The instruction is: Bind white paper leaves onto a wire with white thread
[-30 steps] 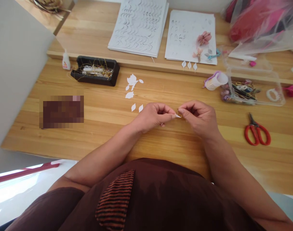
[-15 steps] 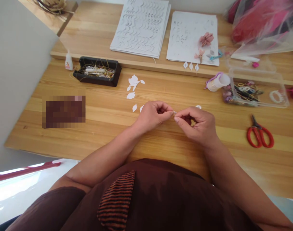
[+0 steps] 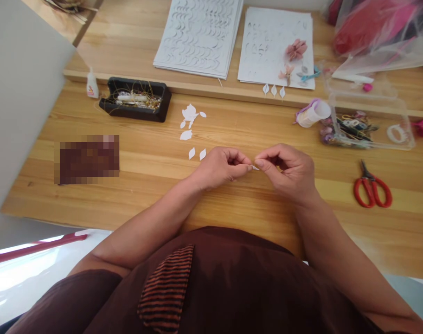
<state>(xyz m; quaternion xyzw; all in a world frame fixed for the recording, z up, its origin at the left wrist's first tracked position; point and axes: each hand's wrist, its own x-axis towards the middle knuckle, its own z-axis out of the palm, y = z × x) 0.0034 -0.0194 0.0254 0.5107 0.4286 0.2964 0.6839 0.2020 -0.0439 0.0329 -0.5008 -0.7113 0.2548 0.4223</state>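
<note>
My left hand [image 3: 225, 168] is closed in a pinch over the middle of the table. Between its thumb and fingertips is a small white leaf-shaped paper piece [image 3: 255, 167], mostly hidden. My right hand [image 3: 288, 171] meets it from the right, thumb and forefinger pressed together close to the piece's tip; what they hold, if anything, is too small to tell. Left of my hands lie two white paper leaves, the nearer one [image 3: 202, 154] beside my left knuckles. Beyond them sits a loose pile of white paper cutouts [image 3: 189, 112].
Red-handled scissors [image 3: 372, 190] lie at right. A clear plastic box [image 3: 388, 141] of craft bits and a white spool [image 3: 314, 113] stand behind them. At back left are a black tray [image 3: 135, 113] and a glue bottle [image 3: 92, 86]. Paper stacks [image 3: 199, 41] rest on the raised shelf.
My right fingertips have shifted slightly up and away from the left ones, showing more of the white piece. The whole view has moved a little.
</note>
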